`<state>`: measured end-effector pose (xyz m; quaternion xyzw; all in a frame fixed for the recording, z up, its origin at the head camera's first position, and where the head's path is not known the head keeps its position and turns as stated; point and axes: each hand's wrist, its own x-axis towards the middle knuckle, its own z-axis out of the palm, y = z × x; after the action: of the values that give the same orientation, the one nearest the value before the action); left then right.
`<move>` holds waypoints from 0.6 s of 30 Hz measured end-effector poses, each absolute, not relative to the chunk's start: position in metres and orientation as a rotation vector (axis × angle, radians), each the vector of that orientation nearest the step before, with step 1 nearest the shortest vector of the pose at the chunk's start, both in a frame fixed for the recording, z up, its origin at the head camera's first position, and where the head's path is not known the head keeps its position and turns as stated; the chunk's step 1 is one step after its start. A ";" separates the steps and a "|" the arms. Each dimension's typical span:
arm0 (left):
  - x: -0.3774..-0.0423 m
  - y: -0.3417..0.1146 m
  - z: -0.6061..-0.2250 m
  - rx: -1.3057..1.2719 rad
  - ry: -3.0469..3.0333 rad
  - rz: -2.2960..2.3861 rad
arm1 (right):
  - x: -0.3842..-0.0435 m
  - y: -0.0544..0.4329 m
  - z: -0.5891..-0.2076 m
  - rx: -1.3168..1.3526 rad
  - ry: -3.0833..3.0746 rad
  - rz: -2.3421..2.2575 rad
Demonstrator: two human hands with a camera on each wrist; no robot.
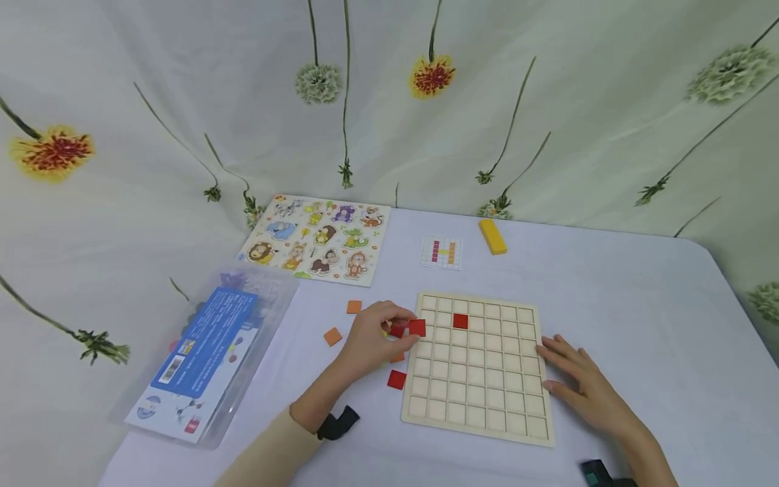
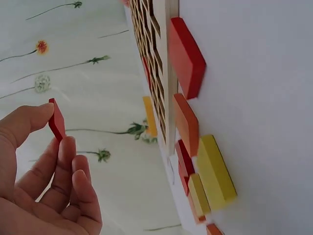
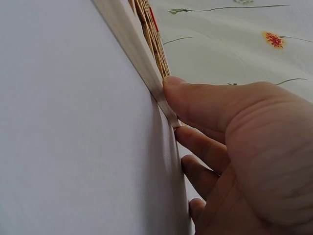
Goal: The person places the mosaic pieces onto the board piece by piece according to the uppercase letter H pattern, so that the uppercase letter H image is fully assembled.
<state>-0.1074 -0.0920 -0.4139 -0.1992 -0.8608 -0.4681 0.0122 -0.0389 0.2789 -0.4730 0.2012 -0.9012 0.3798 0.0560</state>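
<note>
Between thumb and fingertips, my left hand pinches a small red square tile, raised near the left side of a wooden grid board. The left wrist view shows this tile edge-on, apart from the board. Another red tile lies in a cell near the board's top. My right hand rests against the board's right edge, its thumb and fingertips touching the rim. Beside the board's left edge lie loose tiles: a red one, an orange one and yellow pieces.
A pattern card and a yellow block lie beyond the board. An animal picture board is at the back left. A clear plastic case with a blue label stands at left. Orange tiles lie between case and board.
</note>
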 end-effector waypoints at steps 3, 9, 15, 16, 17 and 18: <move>-0.115 -0.075 -0.415 -0.670 -2.687 -1.470 | -0.039 0.279 -0.473 0.621 -2.729 1.144; -0.123 -0.049 -0.423 -0.726 -2.717 -1.419 | -0.039 0.278 -0.473 0.614 -2.734 1.150; -0.129 -0.034 -0.432 -0.709 -2.782 -1.374 | -0.040 0.279 -0.474 0.615 -2.733 1.123; -0.130 -0.032 -0.434 -0.709 -2.789 -1.370 | -0.040 0.279 -0.474 0.616 -2.730 1.118; -0.131 -0.030 -0.435 -0.706 -2.801 -1.367 | -0.040 0.280 -0.474 0.616 -2.729 1.114; -0.132 -0.028 -0.437 -0.703 -2.813 -1.366 | -0.040 0.280 -0.474 0.615 -2.730 1.116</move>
<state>-0.1321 -0.0283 -0.4368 -0.2193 -0.8772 -0.4259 -0.0319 -0.0395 0.2799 -0.4744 0.2036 -0.9043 0.3697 0.0647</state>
